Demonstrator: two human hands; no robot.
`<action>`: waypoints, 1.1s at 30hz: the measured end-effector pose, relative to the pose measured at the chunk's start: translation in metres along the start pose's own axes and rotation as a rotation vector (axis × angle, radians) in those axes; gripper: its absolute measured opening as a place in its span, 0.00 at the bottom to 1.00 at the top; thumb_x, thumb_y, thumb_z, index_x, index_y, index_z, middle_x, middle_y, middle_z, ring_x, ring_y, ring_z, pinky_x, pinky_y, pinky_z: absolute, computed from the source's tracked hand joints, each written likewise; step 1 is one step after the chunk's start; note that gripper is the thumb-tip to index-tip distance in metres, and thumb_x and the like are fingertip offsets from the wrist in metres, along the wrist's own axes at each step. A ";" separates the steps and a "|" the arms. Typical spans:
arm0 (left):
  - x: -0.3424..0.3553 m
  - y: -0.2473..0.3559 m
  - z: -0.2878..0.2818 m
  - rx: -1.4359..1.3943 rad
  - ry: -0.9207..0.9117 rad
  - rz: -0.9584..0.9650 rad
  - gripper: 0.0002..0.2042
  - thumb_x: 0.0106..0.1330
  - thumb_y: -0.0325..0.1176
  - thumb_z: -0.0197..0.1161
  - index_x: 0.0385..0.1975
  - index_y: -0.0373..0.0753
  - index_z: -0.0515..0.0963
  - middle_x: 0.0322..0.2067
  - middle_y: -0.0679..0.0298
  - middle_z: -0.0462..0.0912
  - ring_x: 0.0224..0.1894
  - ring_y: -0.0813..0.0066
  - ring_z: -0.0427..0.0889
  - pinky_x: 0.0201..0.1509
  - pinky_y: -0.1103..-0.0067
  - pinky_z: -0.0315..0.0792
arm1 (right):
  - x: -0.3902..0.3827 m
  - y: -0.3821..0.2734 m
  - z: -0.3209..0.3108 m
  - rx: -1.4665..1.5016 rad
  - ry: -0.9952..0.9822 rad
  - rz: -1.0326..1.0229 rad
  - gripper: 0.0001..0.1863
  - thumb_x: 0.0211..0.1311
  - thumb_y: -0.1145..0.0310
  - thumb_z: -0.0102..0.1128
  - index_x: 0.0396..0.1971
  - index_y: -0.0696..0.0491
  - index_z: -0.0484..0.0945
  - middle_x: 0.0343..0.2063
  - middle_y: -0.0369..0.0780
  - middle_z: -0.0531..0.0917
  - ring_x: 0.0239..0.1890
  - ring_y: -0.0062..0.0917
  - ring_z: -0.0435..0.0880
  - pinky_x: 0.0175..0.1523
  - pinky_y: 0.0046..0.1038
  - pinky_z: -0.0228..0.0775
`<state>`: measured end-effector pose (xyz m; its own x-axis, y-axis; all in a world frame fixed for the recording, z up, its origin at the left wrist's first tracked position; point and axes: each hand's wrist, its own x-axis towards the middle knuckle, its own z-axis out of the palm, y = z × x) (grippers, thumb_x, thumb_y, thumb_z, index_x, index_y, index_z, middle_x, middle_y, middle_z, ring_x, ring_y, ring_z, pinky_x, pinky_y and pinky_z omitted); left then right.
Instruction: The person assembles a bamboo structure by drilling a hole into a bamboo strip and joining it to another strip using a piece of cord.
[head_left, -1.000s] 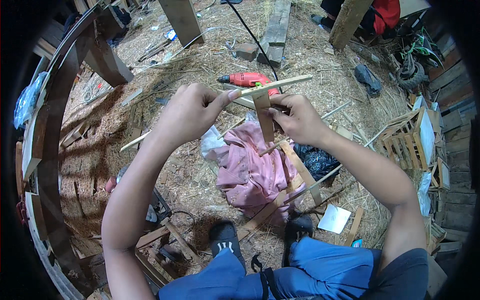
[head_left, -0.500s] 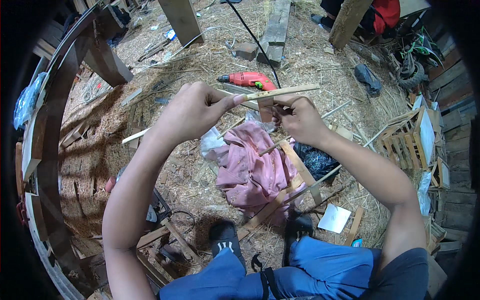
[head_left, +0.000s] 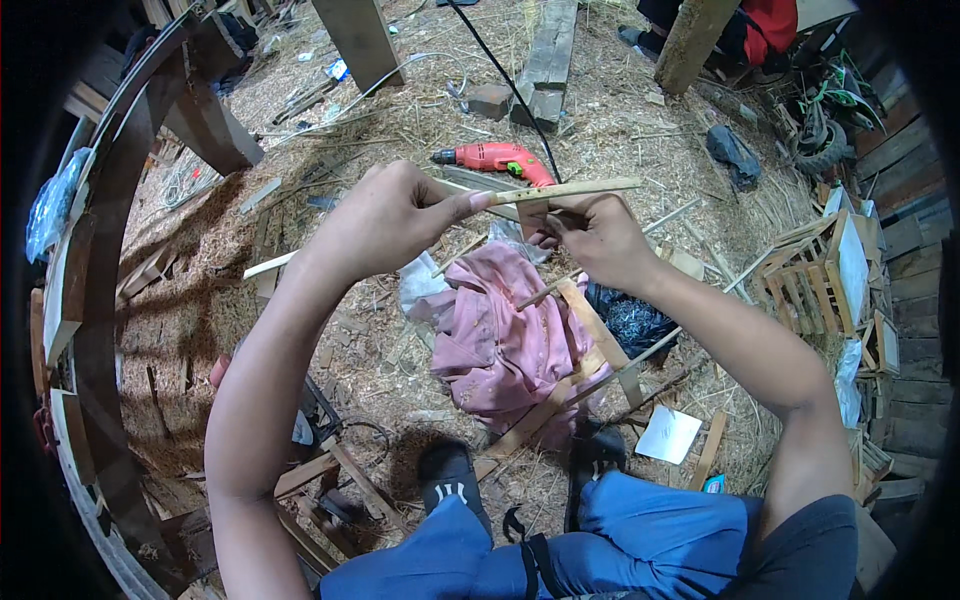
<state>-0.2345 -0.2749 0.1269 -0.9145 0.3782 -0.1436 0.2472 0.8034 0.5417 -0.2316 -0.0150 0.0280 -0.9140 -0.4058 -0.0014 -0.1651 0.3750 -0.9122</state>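
Observation:
My left hand (head_left: 395,215) is closed around a thin pale wooden strip (head_left: 590,187) with small dark holes along it, its thumb pressed on top. The strip runs out to the right, over my right hand (head_left: 602,240). The fingers of my right hand are closed on a small brown flat piece (head_left: 533,213) that hangs against the strip's underside; I cannot tell its material. A pale stick end (head_left: 270,265) shows left of my left forearm; whether it belongs to the same strip is hidden. Below the hands lies a crumpled pink cloth (head_left: 500,330).
A red drill (head_left: 490,157) with a black cable lies just beyond my hands. Wooden pieces (head_left: 598,325) and sticks lie on and beside the cloth, near a black plastic bag (head_left: 630,318). Wooden frames (head_left: 815,280) stand at right. Shavings cover the floor (head_left: 390,390). Another person sits far right.
The right end of the wooden strip has dipped slightly. Both hands keep their grips and have barely moved.

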 end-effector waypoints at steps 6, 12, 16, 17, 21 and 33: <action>0.011 0.008 0.008 0.030 -0.028 0.036 0.29 0.70 0.53 0.64 0.16 0.31 0.80 0.09 0.69 0.65 0.15 0.81 0.61 0.20 0.74 0.56 | -0.011 0.007 -0.004 0.076 0.113 -0.193 0.16 0.67 0.78 0.53 0.51 0.58 0.83 0.31 0.38 0.87 0.32 0.16 0.82 0.38 0.23 0.76; 0.034 0.033 0.015 0.003 -0.031 0.076 0.29 0.70 0.55 0.63 0.18 0.32 0.82 0.09 0.69 0.68 0.15 0.81 0.65 0.21 0.75 0.59 | -0.023 0.001 -0.028 0.090 0.164 0.027 0.11 0.70 0.81 0.52 0.46 0.65 0.82 0.35 0.40 0.87 0.37 0.19 0.85 0.45 0.23 0.81; 0.063 0.039 0.010 0.020 -0.071 0.114 0.29 0.70 0.56 0.62 0.18 0.34 0.82 0.10 0.71 0.69 0.16 0.82 0.66 0.21 0.76 0.60 | -0.020 0.002 -0.045 0.106 0.236 -0.023 0.10 0.71 0.78 0.54 0.45 0.66 0.82 0.32 0.41 0.87 0.33 0.20 0.85 0.42 0.23 0.82; 0.070 0.039 0.008 0.014 -0.072 0.123 0.29 0.70 0.56 0.62 0.18 0.34 0.82 0.10 0.71 0.69 0.16 0.82 0.66 0.21 0.77 0.60 | -0.019 0.001 -0.047 0.174 0.274 -0.008 0.10 0.71 0.78 0.55 0.44 0.67 0.82 0.32 0.40 0.87 0.32 0.19 0.85 0.42 0.23 0.82; 0.095 0.051 0.007 -0.026 -0.082 0.223 0.33 0.68 0.61 0.62 0.14 0.34 0.80 0.10 0.68 0.72 0.15 0.80 0.70 0.21 0.76 0.64 | -0.022 -0.002 -0.070 0.088 0.361 -0.011 0.10 0.70 0.77 0.56 0.43 0.66 0.83 0.30 0.39 0.87 0.29 0.18 0.84 0.37 0.23 0.78; 0.109 0.152 -0.002 0.036 -0.097 0.380 0.30 0.72 0.56 0.60 0.19 0.33 0.80 0.14 0.72 0.69 0.19 0.84 0.64 0.23 0.78 0.58 | -0.089 -0.037 -0.136 -0.011 0.550 -0.095 0.10 0.66 0.72 0.61 0.42 0.60 0.86 0.27 0.38 0.87 0.28 0.17 0.82 0.37 0.25 0.76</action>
<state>-0.2976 -0.1124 0.1947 -0.7213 0.6924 -0.0167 0.5753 0.6124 0.5422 -0.1946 0.1206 0.1175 -0.9531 0.0554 0.2975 -0.2575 0.3679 -0.8935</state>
